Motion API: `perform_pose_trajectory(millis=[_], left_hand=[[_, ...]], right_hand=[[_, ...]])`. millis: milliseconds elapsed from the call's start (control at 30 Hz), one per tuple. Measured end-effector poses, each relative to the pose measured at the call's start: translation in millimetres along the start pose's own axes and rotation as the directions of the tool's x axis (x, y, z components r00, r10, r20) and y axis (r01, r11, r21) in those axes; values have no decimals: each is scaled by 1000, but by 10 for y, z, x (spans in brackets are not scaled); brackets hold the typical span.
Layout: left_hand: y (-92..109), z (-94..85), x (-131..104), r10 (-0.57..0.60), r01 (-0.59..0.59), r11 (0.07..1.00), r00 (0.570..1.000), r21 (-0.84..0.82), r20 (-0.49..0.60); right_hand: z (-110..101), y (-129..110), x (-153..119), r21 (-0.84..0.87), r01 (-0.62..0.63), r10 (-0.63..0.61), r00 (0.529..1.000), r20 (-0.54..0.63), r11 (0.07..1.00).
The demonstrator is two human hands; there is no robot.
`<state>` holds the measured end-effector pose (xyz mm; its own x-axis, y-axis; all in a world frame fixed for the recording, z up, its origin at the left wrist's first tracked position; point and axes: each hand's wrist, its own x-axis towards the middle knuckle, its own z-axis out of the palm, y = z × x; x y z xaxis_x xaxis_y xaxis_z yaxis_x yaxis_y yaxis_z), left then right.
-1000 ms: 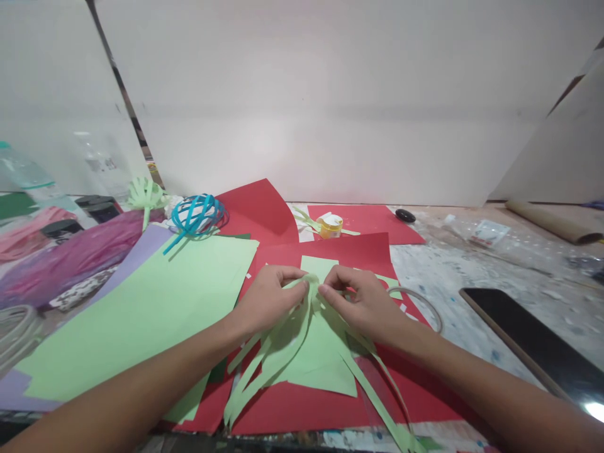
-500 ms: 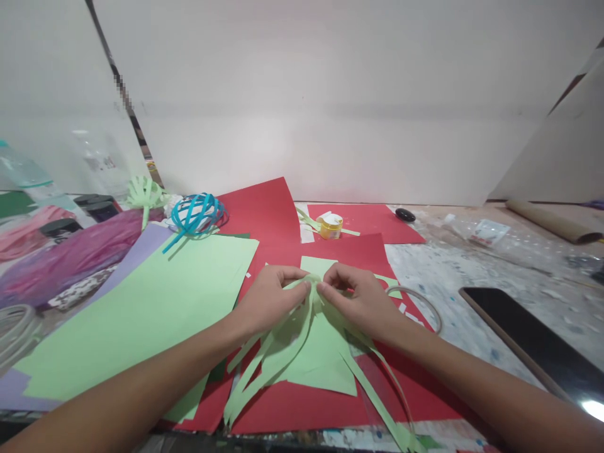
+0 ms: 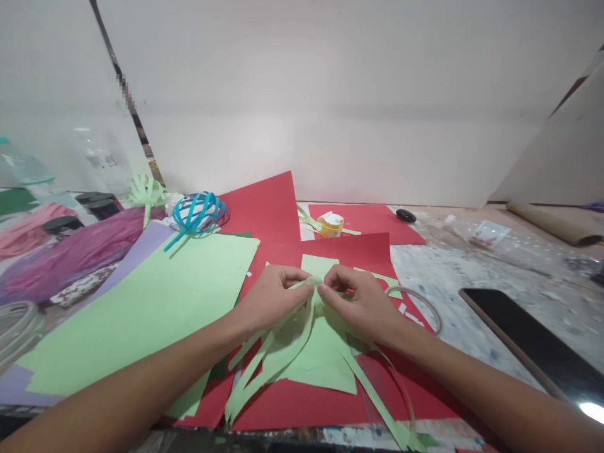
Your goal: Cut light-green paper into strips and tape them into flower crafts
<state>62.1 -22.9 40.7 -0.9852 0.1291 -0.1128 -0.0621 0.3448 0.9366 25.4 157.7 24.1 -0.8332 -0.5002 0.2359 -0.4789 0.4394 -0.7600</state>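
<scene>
My left hand (image 3: pixel 278 294) and my right hand (image 3: pixel 359 299) meet close together over red paper (image 3: pixel 264 409). Each pinches the top of a bundle of light green paper strips (image 3: pixel 287 358), thumbs nearly touching. Long strips fan down from the fingers toward the table's front edge, on both sides. Under them lies a light green paper piece (image 3: pixel 325 371). The exact fold between my fingertips is too small to make out.
Light green sheets (image 3: pixel 141 314) lie at left, near a blue strip ball (image 3: pixel 198 214) and a green paper flower (image 3: pixel 146 192). A yellow jar (image 3: pixel 331 225) stands behind my hands. At right are a phone (image 3: pixel 528 340), a ring (image 3: pixel 436 308) and a plastic bottle (image 3: pixel 491 234).
The standing red paper behind my hands has shifted slightly. Both hands keep their pinch on the green strips with hardly any movement.
</scene>
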Motion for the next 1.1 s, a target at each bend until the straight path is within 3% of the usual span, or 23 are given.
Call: perform_pose_trajectory(millis=[200,367,433,533,667,767,933,1100], left_hand=[[-30,-52,37,10,11,986,992,-166,129],[-110,-93,99,-81,126,963,978,-239,192],[-139,-89,117,-97,153,951,973,-269,208],[-155,-77,128,-97,146,959,974,-241,204],[-130,-64,118,-143,182,963,970,-198,196],[-107,-55,103,-150,188,961,971,-202,188],[-116,-40,90,-117,150,972,977,-182,178],[-146,-19,99,-119,144,976,981,-162,154]], right_hand=[[-9,-27,-2,-1,8,-8,999,42,1000],[-122,-75,10,40,-5,-1,989,150,999],[-193,-61,41,27,-11,8,994,111,1000],[-321,-3,188,-41,2,-3,999,-41,999],[-487,74,652,-271,-16,-38,981,-191,963],[-517,106,1143,-499,-75,20,993,-116,863],[-288,149,1868,-629,-173,201,979,-27,758],[12,219,2217,-674,-226,341,939,40,703]])
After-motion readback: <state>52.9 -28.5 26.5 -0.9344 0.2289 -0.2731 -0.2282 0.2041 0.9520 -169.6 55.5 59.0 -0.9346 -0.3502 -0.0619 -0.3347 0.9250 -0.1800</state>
